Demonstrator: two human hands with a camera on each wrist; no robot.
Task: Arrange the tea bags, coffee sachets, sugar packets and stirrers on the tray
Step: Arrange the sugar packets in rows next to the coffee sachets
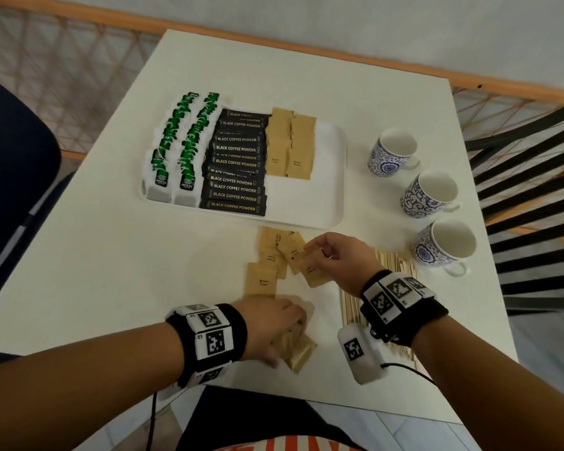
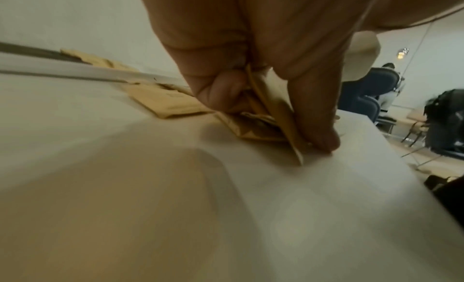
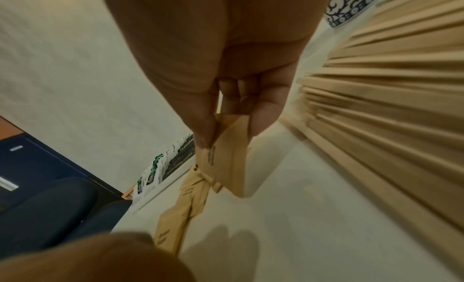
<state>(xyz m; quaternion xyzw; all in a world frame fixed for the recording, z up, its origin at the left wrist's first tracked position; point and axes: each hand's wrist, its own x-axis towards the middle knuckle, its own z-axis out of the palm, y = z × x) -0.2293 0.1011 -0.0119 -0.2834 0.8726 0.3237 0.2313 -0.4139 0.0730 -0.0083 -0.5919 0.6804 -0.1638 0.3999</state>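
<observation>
A white tray (image 1: pixel 310 203) holds two rows of green tea bags (image 1: pixel 171 141), a column of black coffee sachets (image 1: pixel 236 162) and two columns of brown sugar packets (image 1: pixel 290 146). Loose brown sugar packets (image 1: pixel 261 281) lie on the table in front of the tray. My right hand (image 1: pixel 319 252) pinches one sugar packet (image 3: pixel 226 157) by its top edge, just above the loose pile. My left hand (image 1: pixel 284 330) grips a small stack of sugar packets (image 2: pixel 271 115) standing on edge against the table near the front. Wooden stirrers (image 1: pixel 391 265) lie under my right wrist.
Three blue-and-white cups (image 1: pixel 393 151) (image 1: pixel 432 193) (image 1: pixel 446 244) stand in a line along the table's right side. A dark blue chair (image 1: pixel 10 177) is at the left. A slatted chair (image 1: pixel 534 196) is at the right. The tray's right part shows bare surface.
</observation>
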